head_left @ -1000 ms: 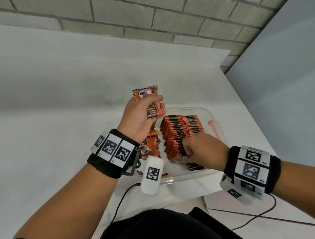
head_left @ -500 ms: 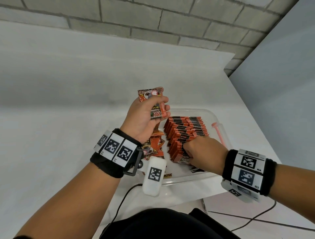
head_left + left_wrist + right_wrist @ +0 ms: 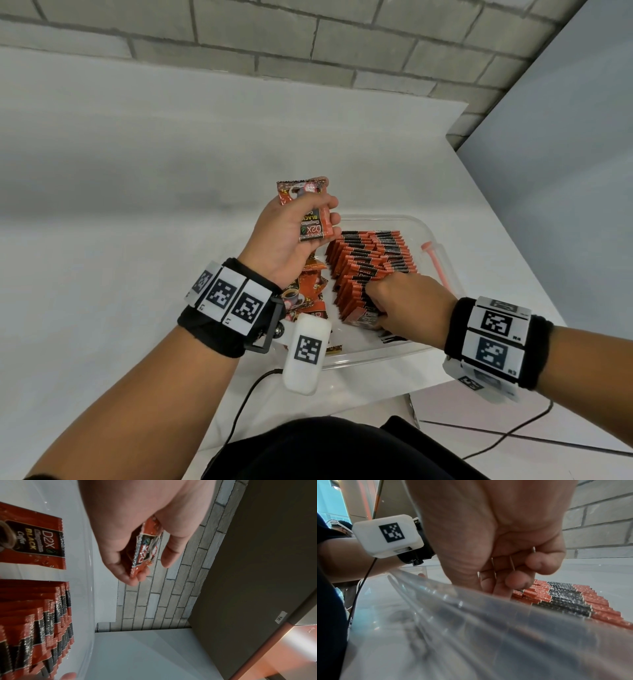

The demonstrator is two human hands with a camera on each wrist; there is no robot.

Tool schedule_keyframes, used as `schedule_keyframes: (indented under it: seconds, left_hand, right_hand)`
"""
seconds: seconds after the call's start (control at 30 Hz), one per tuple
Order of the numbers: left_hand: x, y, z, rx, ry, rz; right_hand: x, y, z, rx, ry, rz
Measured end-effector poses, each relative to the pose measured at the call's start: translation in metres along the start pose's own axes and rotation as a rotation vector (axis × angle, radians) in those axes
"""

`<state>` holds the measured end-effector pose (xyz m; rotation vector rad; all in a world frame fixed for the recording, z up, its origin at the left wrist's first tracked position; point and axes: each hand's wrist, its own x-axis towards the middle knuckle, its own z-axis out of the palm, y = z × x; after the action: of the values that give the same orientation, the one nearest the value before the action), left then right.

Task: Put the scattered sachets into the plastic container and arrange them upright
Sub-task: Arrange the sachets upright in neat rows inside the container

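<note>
Inside the plastic container (image 3: pixel 432 236) the upright sachets (image 3: pixel 371 260) lean in two packed rows, and my right hand (image 3: pixel 409 303), fingers curled and pinching the nearest ones, props up that end. If I let go too soon, I judge the rows could topple toward me like dominoes. My left hand (image 3: pixel 291 236) clamps a spare sachet (image 3: pixel 310 212) above the loose sachets (image 3: pixel 305 294) lying flat, which could crowd its slot.

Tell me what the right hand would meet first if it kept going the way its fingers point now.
Probably the row of upright sachets: the right hand already has its fingertips at the row's near end inside the plastic container. Depth is unclear.
</note>
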<state>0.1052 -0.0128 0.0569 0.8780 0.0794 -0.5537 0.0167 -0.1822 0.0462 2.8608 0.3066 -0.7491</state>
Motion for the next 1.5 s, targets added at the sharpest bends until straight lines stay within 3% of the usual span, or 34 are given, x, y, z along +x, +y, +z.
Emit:
schedule_keyframes:
  seconds: [0.7, 0.83, 1.0, 1.07, 1.27, 1.4, 1.5]
  left_hand:
    - [0.004, -0.015, 0.003, 0.087, -0.052, -0.173]
    - [0.003, -0.015, 0.007, 0.147, -0.047, -0.204]
    - [0.004, -0.017, 0.011, 0.292, -0.074, -0.187]
    - [0.006, -0.018, 0.014, 0.352, -0.078, -0.15]
    - [0.003, -0.022, 0.022, 0.348, -0.154, -0.16]
    - [-0.001, -0.023, 0.025, 0.446, -0.127, -0.232]
    - [0.001, -0.017, 0.023, 0.349, 0.025, -0.326]
  right_hand:
    - [-0.011, 0.012, -0.007, 0.139, 0.116, 0.067]
    - [-0.018, 0.023, -0.018, 0.368, 0.135, 0.101]
    - [-0.025, 0.029, -0.037, 0.912, 0.332, 0.158]
    - [-0.024, 0.027, -0.04, 1.074, 0.327, 0.163]
    - [-0.014, 0.028, -0.04, 1.517, 0.429, 0.165]
    - [-0.018, 0.035, -0.042, 1.475, 0.515, 0.139]
    - [-0.028, 0.042, -0.041, 1.275, 0.506, 0.089]
